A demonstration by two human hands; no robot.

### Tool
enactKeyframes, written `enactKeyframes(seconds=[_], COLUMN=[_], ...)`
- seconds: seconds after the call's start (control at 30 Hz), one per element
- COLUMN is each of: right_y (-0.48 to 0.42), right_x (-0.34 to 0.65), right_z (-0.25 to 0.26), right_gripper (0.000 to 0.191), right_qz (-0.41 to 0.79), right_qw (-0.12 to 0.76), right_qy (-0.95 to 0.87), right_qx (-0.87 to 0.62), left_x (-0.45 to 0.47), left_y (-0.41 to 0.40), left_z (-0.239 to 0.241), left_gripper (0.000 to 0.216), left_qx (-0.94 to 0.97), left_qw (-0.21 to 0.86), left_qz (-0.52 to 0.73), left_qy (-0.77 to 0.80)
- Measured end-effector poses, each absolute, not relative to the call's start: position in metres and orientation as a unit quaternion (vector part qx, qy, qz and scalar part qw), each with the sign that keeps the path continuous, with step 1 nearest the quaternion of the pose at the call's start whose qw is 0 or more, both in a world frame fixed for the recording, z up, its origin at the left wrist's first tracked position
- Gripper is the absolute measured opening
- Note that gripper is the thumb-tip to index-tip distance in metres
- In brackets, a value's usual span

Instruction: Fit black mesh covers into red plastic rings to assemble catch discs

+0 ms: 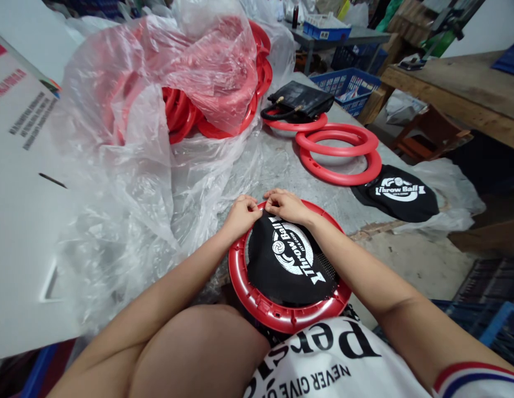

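A red plastic ring (pixel 263 308) rests at the table's near edge, against my body. Inside it lies a black mesh net (pixel 261 260) with white "Throw Ball" print. At the ring's far side, my left hand (pixel 243 213) has its thumb and fingers pinched on the net's edge. Close beside it, my right hand (pixel 287 205) is also closed on that edge. The fingers partly hide the spot where net and rim meet. Along the near side the ring shows slots and small notches, with the net lying inside the rim.
Several red rings (pixel 344 178) lie farther back, with a black handbag (pixel 302 100) on one. Another printed black net (pixel 398 193) sits at the right table edge. Clear plastic bags (pixel 128 188) hold more red rings. A white carton (pixel 29 221) stands left; a blue basket (pixel 348 77) is behind.
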State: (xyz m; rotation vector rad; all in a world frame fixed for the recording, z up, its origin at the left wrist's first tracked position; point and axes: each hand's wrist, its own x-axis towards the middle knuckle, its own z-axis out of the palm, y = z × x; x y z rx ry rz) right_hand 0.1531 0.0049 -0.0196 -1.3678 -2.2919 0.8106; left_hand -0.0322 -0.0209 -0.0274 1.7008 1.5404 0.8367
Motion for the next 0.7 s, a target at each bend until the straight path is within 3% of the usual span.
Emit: enactKeyframes(seconds=[0.7], right_y=[-0.002], right_x=[0.143], right_z=[-0.006], right_gripper=[0.015], right_qz=[0.241], right_qw=[0.106], right_qy=[-0.808], right_qx=[-0.527], left_x=[-0.031], left_y=[-0.013], left_z=[-0.029], left_gripper=[0.016], left_qx=[0.651], left_qw=[0.339], left_qz=[0.287], left_qy=[0.616])
